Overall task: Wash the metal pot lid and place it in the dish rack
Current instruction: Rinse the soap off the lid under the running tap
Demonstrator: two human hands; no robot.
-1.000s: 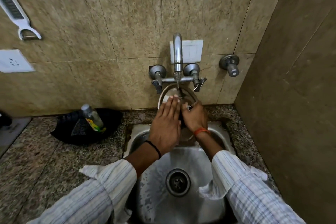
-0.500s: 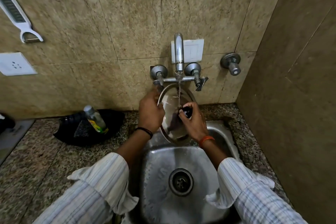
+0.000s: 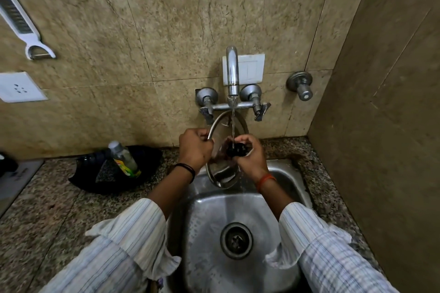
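Observation:
The round metal pot lid (image 3: pixel 222 175) stands nearly on edge over the back of the steel sink (image 3: pixel 207 233), under the tap (image 3: pixel 232 74). A thin stream of water runs from the spout onto the lid's black knob (image 3: pixel 235 149). My left hand (image 3: pixel 195 148) grips the lid's left rim. Wrapped around the knob at the lid's centre is my right hand (image 3: pixel 250 156). No dish rack is in view.
A green-labelled bottle (image 3: pixel 123 159) lies on a black dish (image 3: pixel 95 181) on the granite counter left of the sink. A white peeler (image 3: pixel 21 24) and a wall socket (image 3: pixel 19 87) hang at the left. A side wall closes the right.
My left hand went from lying flat over the lid's face to gripping its left rim. The lid now stands more upright under the stream, with the right hand still on the knob.

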